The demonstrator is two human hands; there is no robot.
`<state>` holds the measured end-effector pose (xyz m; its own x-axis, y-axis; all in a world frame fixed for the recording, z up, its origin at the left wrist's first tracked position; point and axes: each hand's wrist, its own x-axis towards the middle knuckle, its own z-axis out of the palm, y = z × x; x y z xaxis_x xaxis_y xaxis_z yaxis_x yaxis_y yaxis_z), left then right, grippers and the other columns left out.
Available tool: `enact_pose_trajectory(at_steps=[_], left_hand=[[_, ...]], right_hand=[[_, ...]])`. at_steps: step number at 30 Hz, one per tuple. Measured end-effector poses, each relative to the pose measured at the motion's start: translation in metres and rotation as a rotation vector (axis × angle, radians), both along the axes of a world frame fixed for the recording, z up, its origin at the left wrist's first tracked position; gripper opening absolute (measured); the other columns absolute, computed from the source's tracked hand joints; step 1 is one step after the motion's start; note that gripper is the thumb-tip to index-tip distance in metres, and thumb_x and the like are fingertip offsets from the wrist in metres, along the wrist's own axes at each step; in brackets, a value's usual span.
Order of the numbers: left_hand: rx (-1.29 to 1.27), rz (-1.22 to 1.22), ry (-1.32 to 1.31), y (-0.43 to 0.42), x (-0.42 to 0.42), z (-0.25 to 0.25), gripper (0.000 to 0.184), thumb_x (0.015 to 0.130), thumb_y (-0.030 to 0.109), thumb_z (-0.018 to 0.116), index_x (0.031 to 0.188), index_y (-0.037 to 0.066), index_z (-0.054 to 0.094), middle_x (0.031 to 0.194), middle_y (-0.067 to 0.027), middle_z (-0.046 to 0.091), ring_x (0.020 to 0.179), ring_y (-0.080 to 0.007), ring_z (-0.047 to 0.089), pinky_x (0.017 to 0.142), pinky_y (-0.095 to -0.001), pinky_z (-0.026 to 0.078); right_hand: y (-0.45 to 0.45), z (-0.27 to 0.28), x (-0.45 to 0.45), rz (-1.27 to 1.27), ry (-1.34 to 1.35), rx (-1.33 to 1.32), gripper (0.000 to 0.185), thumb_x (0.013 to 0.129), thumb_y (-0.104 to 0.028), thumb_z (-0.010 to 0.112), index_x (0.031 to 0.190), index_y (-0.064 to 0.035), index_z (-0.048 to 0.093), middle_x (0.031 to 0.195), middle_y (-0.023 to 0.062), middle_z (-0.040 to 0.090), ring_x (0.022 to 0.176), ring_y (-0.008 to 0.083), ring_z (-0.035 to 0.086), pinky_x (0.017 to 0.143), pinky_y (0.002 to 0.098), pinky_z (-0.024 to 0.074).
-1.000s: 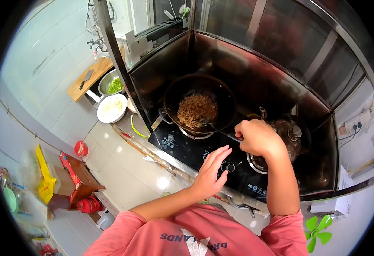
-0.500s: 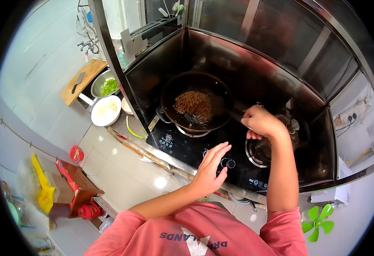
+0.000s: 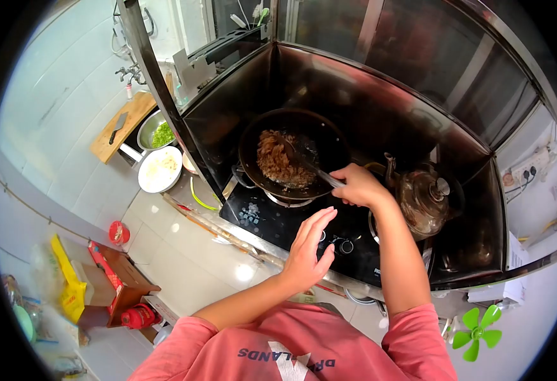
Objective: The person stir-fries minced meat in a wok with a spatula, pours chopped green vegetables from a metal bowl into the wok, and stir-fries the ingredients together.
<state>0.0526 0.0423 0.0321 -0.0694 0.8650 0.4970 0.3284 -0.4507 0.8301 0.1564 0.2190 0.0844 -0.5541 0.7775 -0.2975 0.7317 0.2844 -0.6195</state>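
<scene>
My right hand (image 3: 360,185) is closed round the grey handle of a spatula (image 3: 320,174). The tool's dark head reaches into brown crumbled food (image 3: 273,160), which looks like minced meat, in a dark wok (image 3: 330,134). The wok sits over the left burner of a black gas stove (image 3: 256,216). Above the stove's front edge, near the knobs (image 3: 345,246), my left hand (image 3: 306,249) hangs with fingers stretched and thumb apart, holding nothing.
A metal kettle (image 3: 421,202) stands on the right burner. To the left are a cutting board (image 3: 129,120) with a knife (image 3: 118,127), a metal bowl of chopped greens (image 3: 162,134) and a white pan (image 3: 159,170). Dark panels (image 3: 367,82) enclose the stove.
My right hand has moved left towards the wok, bringing the spatula further into the food. The brown food is pushed left and heaped. My left hand has shifted slightly left.
</scene>
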Motion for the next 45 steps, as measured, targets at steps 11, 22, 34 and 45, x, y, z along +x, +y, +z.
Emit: enact_pose_trajectory(at_steps=[11, 22, 34, 45], left_hand=[[-0.015, 0.065, 0.048, 0.001, 0.005, -0.003, 0.056, 0.075, -0.004, 0.056, 0.13, 0.001, 0.042, 0.133, -0.0175, 0.042, 0.124, -0.0322, 0.041, 0.104, -0.0373, 0.031], [-0.019, 0.019, 0.037, 0.002, 0.018, -0.002, 0.055, 0.076, -0.003, 0.056, 0.13, 0.001, 0.042, 0.134, -0.0174, 0.041, 0.124, -0.0324, 0.04, 0.104, -0.0374, 0.031], [-0.014, -0.033, 0.047, 0.004, 0.031, 0.0, 0.056, 0.076, -0.002, 0.056, 0.13, 0.001, 0.042, 0.134, -0.0173, 0.041, 0.124, -0.0326, 0.04, 0.104, -0.0373, 0.031], [-0.019, 0.001, 0.046, -0.001, 0.021, -0.002, 0.056, 0.076, -0.003, 0.056, 0.13, 0.001, 0.042, 0.133, -0.0178, 0.041, 0.123, -0.0332, 0.041, 0.103, -0.0377, 0.031]], right_hand=[[0.021, -0.028, -0.003, -0.049, -0.164, 0.532, 0.041, 0.074, -0.008, 0.06, 0.114, -0.0046, 0.062, 0.101, 0.0169, 0.065, 0.093, 0.0306, 0.064, 0.083, 0.0384, 0.0487], [-0.01, 0.002, 0.027, 0.253, -0.106, 0.267, 0.052, 0.066, -0.006, 0.064, 0.118, -0.0151, 0.061, 0.096, 0.0198, 0.065, 0.091, 0.0345, 0.062, 0.082, 0.0382, 0.0467], [-0.05, 0.077, 0.064, 0.102, -0.397, 0.318, 0.042, 0.065, 0.004, 0.058, 0.104, -0.0089, 0.068, 0.098, 0.0196, 0.064, 0.095, 0.0341, 0.061, 0.084, 0.0387, 0.0484], [-0.04, 0.073, 0.048, 0.137, -0.326, 0.294, 0.042, 0.066, -0.007, 0.062, 0.107, 0.001, 0.064, 0.097, 0.0234, 0.064, 0.093, 0.0335, 0.063, 0.082, 0.037, 0.0486]])
